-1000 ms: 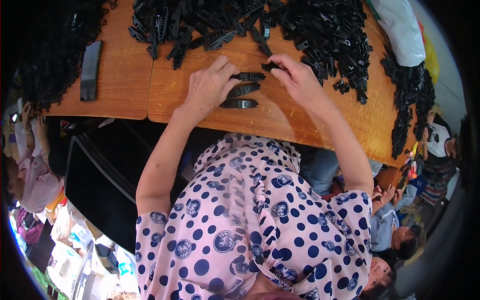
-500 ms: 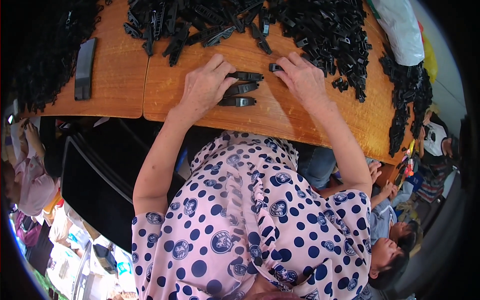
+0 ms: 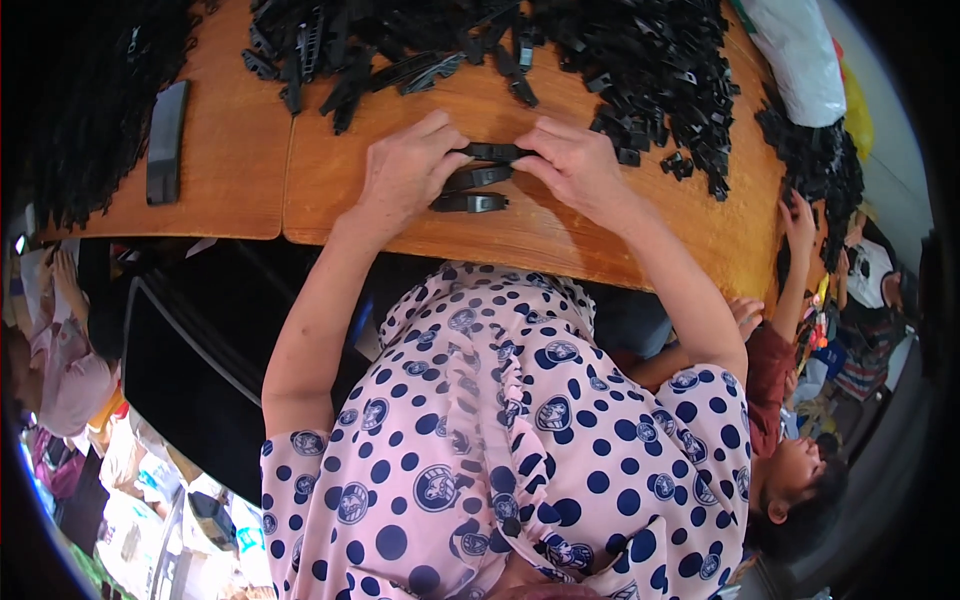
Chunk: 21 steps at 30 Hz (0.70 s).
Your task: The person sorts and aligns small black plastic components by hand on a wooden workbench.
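Between my hands lies a slim black plastic piece (image 3: 492, 152), the topmost of three in a short column on the wooden table (image 3: 400, 226). My left hand (image 3: 408, 168) pinches its left end. The thumb and fingertips of my right hand (image 3: 578, 168) are closed at its right end; they hide the small black plastic piece they held a moment ago. Just below lie a second slim black piece (image 3: 482, 178) and a third slim black piece (image 3: 472, 203), both close to my left thumb and wrist.
Beyond my hands are a heap of long black plastic parts (image 3: 345, 60) and a heap of small black pieces (image 3: 670, 90). Far left lie a flat black bar (image 3: 166, 145) and a dark tangled pile (image 3: 100, 120). A white sack (image 3: 795, 70) stands right. A co-worker's hand (image 3: 798, 222) reaches the table's right edge.
My right hand has moved left, bringing its small black piece to the right end of the top slim piece. My left hand stays put. At right, a co-worker's arm has risen to the table.
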### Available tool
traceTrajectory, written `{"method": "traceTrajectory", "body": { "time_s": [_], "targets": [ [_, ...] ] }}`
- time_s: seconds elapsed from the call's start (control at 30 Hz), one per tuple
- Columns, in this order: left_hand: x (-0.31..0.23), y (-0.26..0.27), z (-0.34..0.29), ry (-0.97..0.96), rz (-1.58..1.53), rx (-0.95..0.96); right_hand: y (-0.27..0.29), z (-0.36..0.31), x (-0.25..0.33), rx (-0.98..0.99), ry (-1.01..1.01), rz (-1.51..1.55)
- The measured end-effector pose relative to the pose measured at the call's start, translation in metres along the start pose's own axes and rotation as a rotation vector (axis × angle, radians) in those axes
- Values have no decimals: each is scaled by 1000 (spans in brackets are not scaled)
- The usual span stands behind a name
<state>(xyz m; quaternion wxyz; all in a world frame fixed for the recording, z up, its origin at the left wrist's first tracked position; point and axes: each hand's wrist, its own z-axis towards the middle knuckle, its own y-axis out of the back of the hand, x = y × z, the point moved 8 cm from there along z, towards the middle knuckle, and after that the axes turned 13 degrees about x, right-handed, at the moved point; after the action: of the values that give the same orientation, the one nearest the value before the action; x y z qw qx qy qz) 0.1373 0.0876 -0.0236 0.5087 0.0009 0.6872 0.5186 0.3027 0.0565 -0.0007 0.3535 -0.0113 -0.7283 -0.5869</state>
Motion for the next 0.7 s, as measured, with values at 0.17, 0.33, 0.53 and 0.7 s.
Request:
{"method": "traceTrajectory", "body": {
  "time_s": [0.17,0.33,0.53,0.7],
  "targets": [
    [4,0,3,-5,24,48,-23,16,6,-39,6,34],
    [1,-4,6,-12,32,162,0,-11,3,-167,-33,-13],
    [-8,5,58,-25,216,69,33,-86,-51,-192,-434,-436],
    [-14,-18,98,-176,527,99,22,-79,-58,-174,-386,-458]
  ]
}}
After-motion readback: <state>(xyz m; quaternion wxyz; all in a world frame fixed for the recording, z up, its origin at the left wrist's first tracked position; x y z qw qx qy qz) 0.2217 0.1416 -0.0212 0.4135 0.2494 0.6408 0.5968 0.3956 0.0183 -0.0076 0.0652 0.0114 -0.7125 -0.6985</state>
